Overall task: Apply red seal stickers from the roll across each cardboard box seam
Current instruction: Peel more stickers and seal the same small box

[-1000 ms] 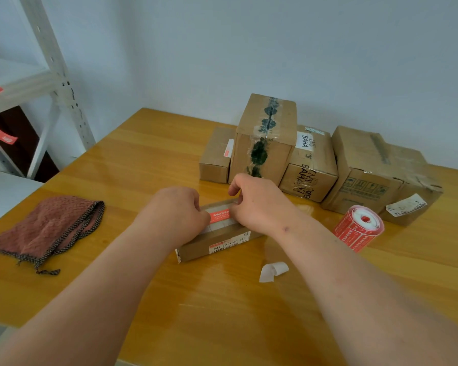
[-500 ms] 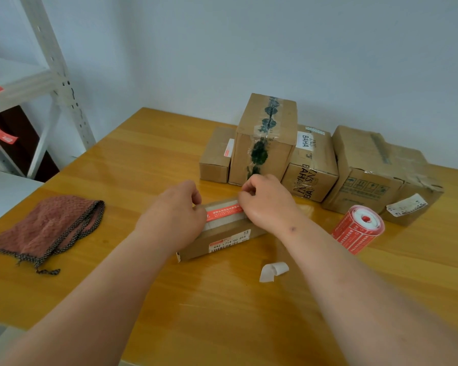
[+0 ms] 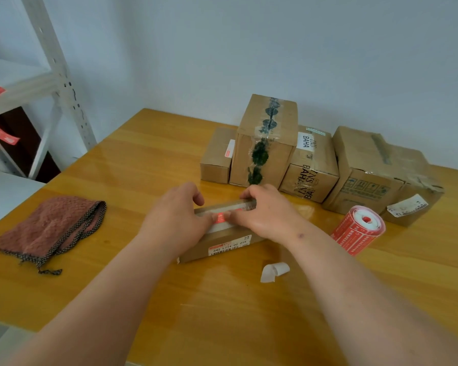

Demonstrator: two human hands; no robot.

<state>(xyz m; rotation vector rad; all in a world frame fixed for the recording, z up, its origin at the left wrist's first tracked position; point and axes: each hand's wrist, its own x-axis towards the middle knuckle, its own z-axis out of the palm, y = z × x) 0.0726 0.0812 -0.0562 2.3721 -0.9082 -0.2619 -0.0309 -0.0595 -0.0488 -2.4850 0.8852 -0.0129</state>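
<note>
On box [image 3: 224, 247], hands (thumbs now closer) cover sticker [image 3: 219, 217].

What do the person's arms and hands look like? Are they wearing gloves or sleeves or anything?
No gloves and no sleeves. Both forearms are bare as far as the picture shows. The left hand and the right hand wear no rings, watch or bracelet that can be seen. The fingers are bare too. The only marking is a small dark spot on the right wrist.
</note>
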